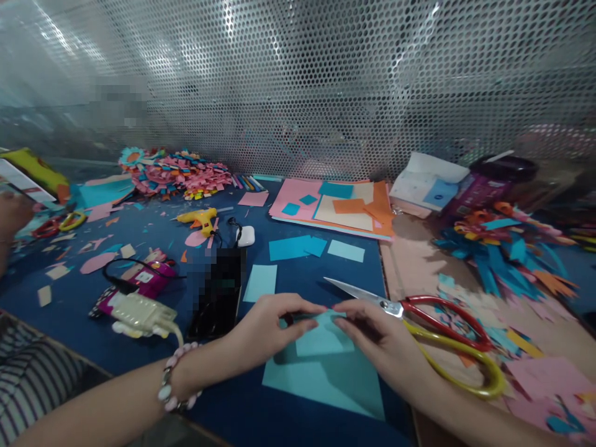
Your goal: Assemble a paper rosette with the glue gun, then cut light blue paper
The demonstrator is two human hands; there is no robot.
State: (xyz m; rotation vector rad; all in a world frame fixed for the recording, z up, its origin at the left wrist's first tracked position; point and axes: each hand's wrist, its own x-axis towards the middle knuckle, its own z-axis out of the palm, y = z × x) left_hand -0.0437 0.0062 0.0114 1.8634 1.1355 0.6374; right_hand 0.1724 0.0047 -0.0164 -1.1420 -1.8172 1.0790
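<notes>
My left hand [272, 323] and my right hand [384, 338] pinch the top edge of a small light-blue paper piece [325, 338] between thumbs and fingertips. The piece sits over a larger light-blue sheet [326, 385] on the dark blue table. Scissors [391, 305] with one red and one yellow handle lie open beside my right hand, partly hidden behind it. Left of the hands lies a light-blue paper rectangle [261, 282]. Farther back are a brighter blue strip [289, 247] and a pale-blue piece [346, 251].
Stacked coloured sheets [293, 202] lie at the back, near a yellow glue gun [198, 218]. A phone [216, 298], a white earbud case [246, 236] and a purple power strip [149, 279] sit left. Paper fringes [507, 248] and scraps cover the right. Another person's hand [13, 214] is far left.
</notes>
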